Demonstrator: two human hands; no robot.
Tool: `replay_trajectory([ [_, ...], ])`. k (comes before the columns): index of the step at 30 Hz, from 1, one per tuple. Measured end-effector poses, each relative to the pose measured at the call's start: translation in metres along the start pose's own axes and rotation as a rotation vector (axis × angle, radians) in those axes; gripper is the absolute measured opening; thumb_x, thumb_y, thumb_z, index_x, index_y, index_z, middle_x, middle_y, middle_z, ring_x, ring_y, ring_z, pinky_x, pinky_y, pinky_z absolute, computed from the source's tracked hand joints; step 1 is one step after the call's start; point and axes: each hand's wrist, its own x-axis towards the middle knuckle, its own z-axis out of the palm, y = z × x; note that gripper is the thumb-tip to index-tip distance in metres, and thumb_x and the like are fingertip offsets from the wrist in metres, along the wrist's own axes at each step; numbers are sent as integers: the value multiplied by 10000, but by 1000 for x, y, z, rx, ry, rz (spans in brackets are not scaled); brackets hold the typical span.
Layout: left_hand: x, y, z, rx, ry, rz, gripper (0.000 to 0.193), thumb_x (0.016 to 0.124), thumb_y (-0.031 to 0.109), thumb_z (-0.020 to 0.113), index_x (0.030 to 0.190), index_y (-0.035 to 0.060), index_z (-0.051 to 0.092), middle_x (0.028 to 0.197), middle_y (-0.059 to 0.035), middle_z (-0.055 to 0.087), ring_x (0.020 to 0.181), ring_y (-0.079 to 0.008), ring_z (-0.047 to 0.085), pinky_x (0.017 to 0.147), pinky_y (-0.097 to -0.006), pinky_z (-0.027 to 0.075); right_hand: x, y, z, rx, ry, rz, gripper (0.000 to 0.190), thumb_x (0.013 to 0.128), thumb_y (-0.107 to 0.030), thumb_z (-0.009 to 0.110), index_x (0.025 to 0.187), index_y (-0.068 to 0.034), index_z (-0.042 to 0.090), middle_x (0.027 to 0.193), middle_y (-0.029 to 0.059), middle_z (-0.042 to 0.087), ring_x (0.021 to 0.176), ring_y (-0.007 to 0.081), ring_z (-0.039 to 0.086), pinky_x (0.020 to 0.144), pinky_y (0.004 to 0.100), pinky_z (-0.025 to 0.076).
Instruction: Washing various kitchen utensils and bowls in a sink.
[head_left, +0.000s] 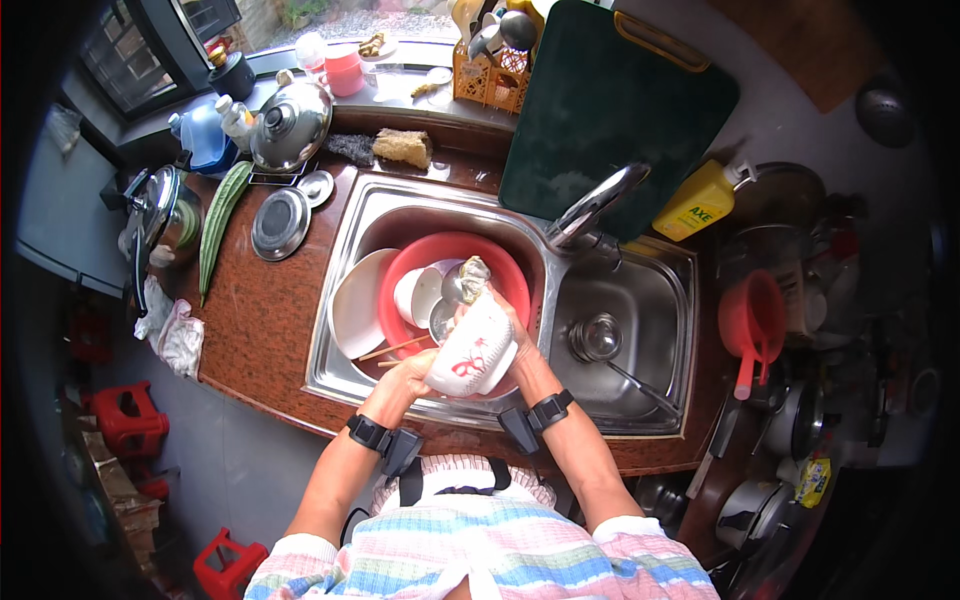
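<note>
A white bowl with a red printed pattern is tilted over the sink, its outer side facing me. My left hand grips its near left edge. My right hand is around its right side, the fingers partly hidden behind it. A crumpled, wet-looking scrubbing cloth shows at the right fingertips; how it is held is hidden. Below is a red plastic basin with a small white bowl, metal ware and wooden chopsticks. A larger white bowl leans left of the basin.
The right sink bowl holds a metal ladle. A faucet arches before a dark green cutting board. Yellow AXE detergent and a red dipper stand right. Pot lids and a ridged gourd lie left.
</note>
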Motion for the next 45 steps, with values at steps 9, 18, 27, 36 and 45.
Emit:
replay_trajectory([
  [9, -29, 36, 74, 376, 246, 386, 543, 791, 292, 659, 1181, -31, 464, 1108, -124, 577, 975, -180, 589, 787, -343, 523, -1, -2, -15, 19, 249, 13, 351, 891, -277, 450, 1104, -12, 540, 1017, 99, 618, 926, 192, 592, 828, 336, 484],
  [18, -19, 31, 52, 0, 354, 511, 522, 790, 316, 666, 1148, -26, 501, 1084, -121, 585, 969, -216, 579, 857, -371, 480, 13, 7, -53, -357, 577, -115, 313, 841, -274, 537, 1001, -9, 584, 909, 69, 639, 773, 186, 617, 695, 336, 501],
  [27, 5, 9, 43, 89, 814, 777, 351, 762, 229, 710, 1004, -4, 610, 916, -70, 630, 808, -149, 594, 705, -296, 486, 13, 50, 28, -1829, 840, -334, 294, 810, -284, 546, 1018, -90, 621, 1018, 160, 587, 910, 344, 576, 763, 428, 441],
  [36, -5, 24, 19, -38, 785, 818, 406, 813, 316, 644, 1040, -13, 571, 938, -90, 637, 831, -175, 610, 760, -327, 500, -2, 64, 27, -1897, 704, -447, 278, 832, -164, 504, 1083, -77, 586, 909, 182, 549, 889, 338, 540, 785, 407, 415],
  [45, -13, 42, 42, -256, 618, 707, 563, 915, 454, 390, 1175, -42, 449, 1126, -155, 550, 1028, -260, 548, 880, -437, 455, -6, 56, -48, -1487, 844, -76, 287, 854, -265, 455, 1013, -54, 566, 954, 269, 549, 909, 423, 534, 778, 472, 409],
])
